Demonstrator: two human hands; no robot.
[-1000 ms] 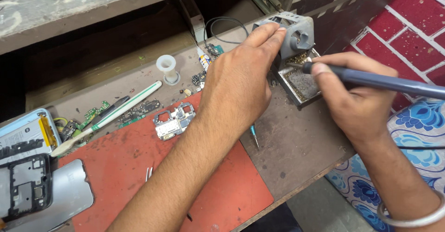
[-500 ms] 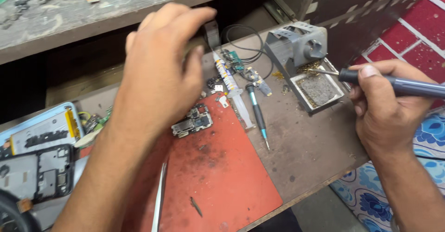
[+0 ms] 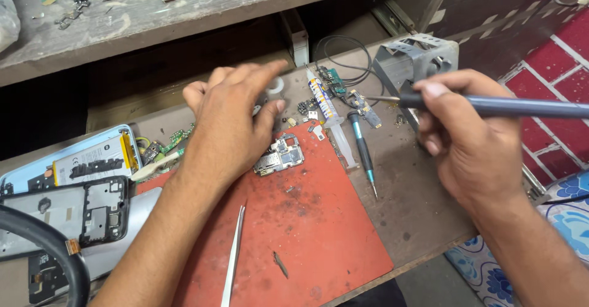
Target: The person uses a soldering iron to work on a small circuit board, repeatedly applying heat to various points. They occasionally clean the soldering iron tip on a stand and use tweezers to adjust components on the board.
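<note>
Taking the red mat (image 3: 319, 239) as the landmark and working outward: a pair of tweezers (image 3: 232, 259) lies loose on its near left part, and a careless forearm could sweep them off the bench; at the mat's far edge sits the small circuit board (image 3: 280, 156), untouched, just right of the left hand (image 3: 236, 120); that hand hovers palm down over the mat's far left corner, fingers spread and holding nothing, the fingertips reaching toward a white ring-shaped thing (image 3: 275, 86) beyond the mat; right of the mat the right hand (image 3: 472, 150) is closed round the soldering iron (image 3: 497, 105), its tip pointing left toward the small parts past the mat's far right corner; the risk, as I judge it, is the hot tip drifting onto the glue tube (image 3: 326, 112) or the screwdriver (image 3: 362, 150) lying along the mat's right edge, or meeting the left fingers should the hands converge; loose scraps around the board could also be scattered
</note>
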